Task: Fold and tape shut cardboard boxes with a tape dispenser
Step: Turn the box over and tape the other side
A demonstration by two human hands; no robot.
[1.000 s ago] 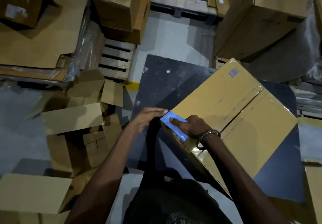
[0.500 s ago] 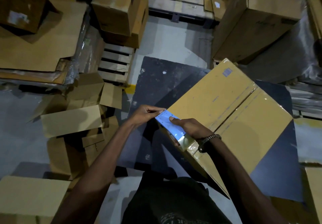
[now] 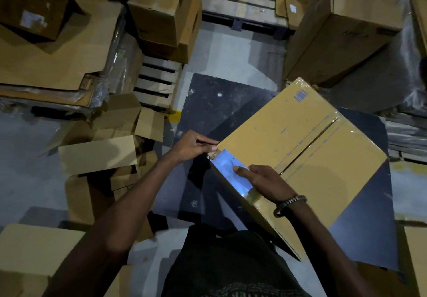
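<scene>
Left grip [image 3: 196,145] pinching; right grip [image 3: 265,182] flat, pressing.

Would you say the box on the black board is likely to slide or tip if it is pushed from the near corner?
The box lies broad and low, so it probably slides rather than tips. Its glossy tape suggests a slippery grip along that edge. The seam looks shut, so the top should stay fairly stiff.

The box [image 3: 300,148] is matt brown cardboard, with glossy clear tape [image 3: 231,176] shining pale along its near edge. Under it the worktop [image 3: 215,109] looks dark, matt and scuffed. The pallet [image 3: 159,81] is rough bare wood.
</scene>
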